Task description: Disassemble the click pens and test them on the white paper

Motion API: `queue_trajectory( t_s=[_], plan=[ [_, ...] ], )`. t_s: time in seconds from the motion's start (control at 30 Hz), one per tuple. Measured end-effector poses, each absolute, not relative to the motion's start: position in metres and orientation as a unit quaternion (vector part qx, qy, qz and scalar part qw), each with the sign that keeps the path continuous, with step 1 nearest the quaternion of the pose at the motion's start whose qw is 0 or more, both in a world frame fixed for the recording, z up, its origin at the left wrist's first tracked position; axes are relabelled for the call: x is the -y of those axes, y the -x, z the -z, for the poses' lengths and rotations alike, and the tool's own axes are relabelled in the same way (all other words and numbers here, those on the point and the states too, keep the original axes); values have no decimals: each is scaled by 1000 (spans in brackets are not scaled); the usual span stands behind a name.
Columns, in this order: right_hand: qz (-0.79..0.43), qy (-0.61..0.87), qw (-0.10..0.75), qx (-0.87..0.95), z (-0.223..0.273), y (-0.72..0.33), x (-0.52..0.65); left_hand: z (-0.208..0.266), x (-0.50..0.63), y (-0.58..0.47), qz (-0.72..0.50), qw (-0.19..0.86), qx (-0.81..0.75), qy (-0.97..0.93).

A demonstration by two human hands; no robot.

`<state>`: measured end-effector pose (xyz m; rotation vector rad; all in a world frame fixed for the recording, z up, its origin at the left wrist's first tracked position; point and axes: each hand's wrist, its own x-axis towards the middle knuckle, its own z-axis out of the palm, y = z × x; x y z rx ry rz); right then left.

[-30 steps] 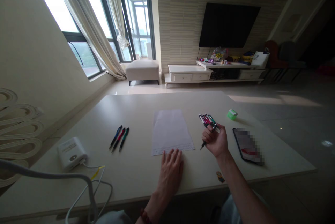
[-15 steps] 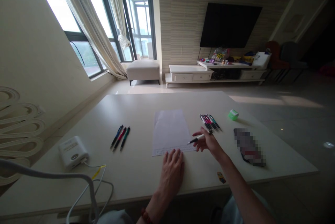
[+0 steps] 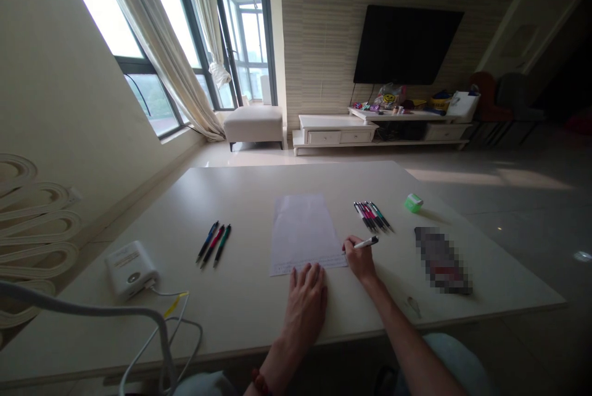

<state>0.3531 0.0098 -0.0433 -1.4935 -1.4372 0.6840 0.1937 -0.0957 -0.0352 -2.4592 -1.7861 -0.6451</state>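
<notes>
A white sheet of paper [image 3: 303,226] lies on the pale table [image 3: 250,309], with small lines of handwriting along its near edge. My left hand [image 3: 309,294] rests flat, fingers outstretched, with its fingertips on that near edge. At the sheet's right edge, my right hand [image 3: 359,260] grips a white and black pen [image 3: 365,243]. Its tip points left at the paper, beside the end of the written lines; whether it touches I cannot tell. Beyond this hand several pens [image 3: 372,216] lie side by side, and three more pens [image 3: 213,244] lie left of the sheet.
A green and white small box [image 3: 413,202] and a blurred-out flat object [image 3: 441,260] are at the right. A white device [image 3: 131,268] with a cable [image 3: 185,316] sits at the left. A small ring-like item [image 3: 413,306] lies near the front edge.
My right hand has closed round the pen and moved its tip to the paper's right edge. The pen was loosely held between spread fingers before. My left hand has stayed put.
</notes>
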Motion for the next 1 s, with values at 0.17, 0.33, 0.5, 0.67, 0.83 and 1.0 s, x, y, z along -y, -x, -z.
queue_trajectory(
  t_s=[0.17,0.33,0.5,0.67,0.83,1.0],
  plan=[
    [-256,622,451,587,47,-354,-12,35,96,-193,211,10,575,791],
    [-246,622,448,593,46,-353,-13,34,96,-194,210,3,575,790],
    [-251,623,450,589,46,-352,-12,35,96,-194,210,13,572,792],
    [-271,612,463,581,43,-354,-9,35,96,-193,216,11,574,790],
    [-317,583,493,563,25,-356,5,32,98,-193,220,11,574,789],
    [-378,536,485,578,-1,-367,17,32,97,-193,227,15,574,787]
  ],
)
